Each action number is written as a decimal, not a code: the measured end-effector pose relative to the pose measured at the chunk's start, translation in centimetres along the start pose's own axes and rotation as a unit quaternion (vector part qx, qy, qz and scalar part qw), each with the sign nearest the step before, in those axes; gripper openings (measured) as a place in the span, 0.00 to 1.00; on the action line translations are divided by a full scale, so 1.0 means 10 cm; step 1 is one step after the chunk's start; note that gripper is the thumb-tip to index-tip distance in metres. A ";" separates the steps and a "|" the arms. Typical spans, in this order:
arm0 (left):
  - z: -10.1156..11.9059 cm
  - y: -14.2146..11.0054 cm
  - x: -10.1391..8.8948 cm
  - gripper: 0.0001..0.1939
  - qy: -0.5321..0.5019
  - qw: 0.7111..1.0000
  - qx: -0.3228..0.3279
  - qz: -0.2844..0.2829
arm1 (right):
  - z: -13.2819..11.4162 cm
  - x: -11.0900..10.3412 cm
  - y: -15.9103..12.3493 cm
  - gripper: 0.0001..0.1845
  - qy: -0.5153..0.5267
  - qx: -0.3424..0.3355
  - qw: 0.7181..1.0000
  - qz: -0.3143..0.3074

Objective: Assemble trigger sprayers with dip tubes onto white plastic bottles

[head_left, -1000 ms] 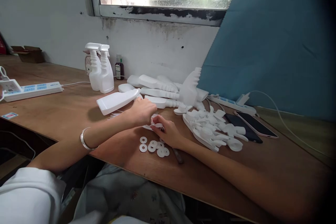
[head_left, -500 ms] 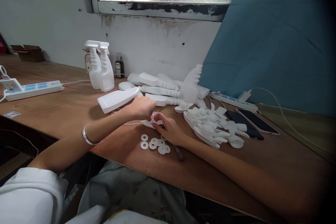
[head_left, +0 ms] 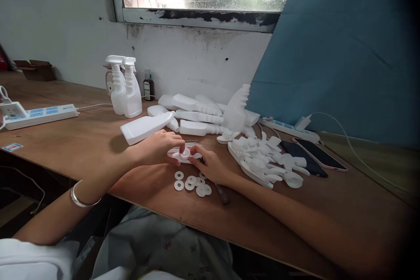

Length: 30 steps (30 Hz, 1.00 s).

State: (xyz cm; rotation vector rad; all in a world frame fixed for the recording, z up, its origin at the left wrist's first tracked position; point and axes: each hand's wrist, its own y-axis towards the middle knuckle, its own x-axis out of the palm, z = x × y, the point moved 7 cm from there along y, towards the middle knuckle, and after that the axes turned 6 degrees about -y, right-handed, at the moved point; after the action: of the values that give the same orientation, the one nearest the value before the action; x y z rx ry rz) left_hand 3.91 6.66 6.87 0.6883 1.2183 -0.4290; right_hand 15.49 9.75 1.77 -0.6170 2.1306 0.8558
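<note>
Both of my hands meet over a white plastic trigger-sprayer head (head_left: 183,155) lying on the brown wooden table (head_left: 75,140). My left hand (head_left: 157,148) pinches its left side with curled fingers. My right hand (head_left: 211,166) grips its right end, and a dark thin tool (head_left: 223,193) runs under that hand. Several white washers (head_left: 192,182) lie just in front of my hands. A pile of white sprayer heads (head_left: 265,162) lies to the right. An empty white bottle (head_left: 146,127) lies on its side behind my left hand.
Two upright spray bottles (head_left: 126,87) and a small dark bottle (head_left: 148,86) stand at the back, beside several lying bottles (head_left: 200,116). Two phones (head_left: 311,155) and a power strip (head_left: 288,129) lie right; another power strip (head_left: 39,113) lies left. A blue panel (head_left: 344,52) leans behind.
My left arm has drawn back towards me and the hand has lowered. The sprayer head now rests flatter on the table between both hands.
</note>
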 end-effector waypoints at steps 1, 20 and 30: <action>0.00 -0.03 0.02 0.11 0.005 1.000 0.015 0.008 | 0.00 0.00 0.00 0.05 0.002 -0.003 1.000 -0.001; 0.02 -0.14 0.13 0.08 0.049 0.992 0.070 0.095 | 0.03 0.04 0.01 0.08 -0.013 -0.011 1.000 -0.004; 0.05 -0.14 0.19 0.08 0.056 0.990 0.071 0.105 | 0.01 0.04 0.00 0.07 0.001 -0.014 1.000 -0.012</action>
State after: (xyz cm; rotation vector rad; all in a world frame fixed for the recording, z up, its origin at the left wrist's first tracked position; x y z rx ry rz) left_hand 3.95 5.39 4.85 0.9646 1.2134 -0.3068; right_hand 15.30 9.83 1.41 -0.6564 2.1127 0.8740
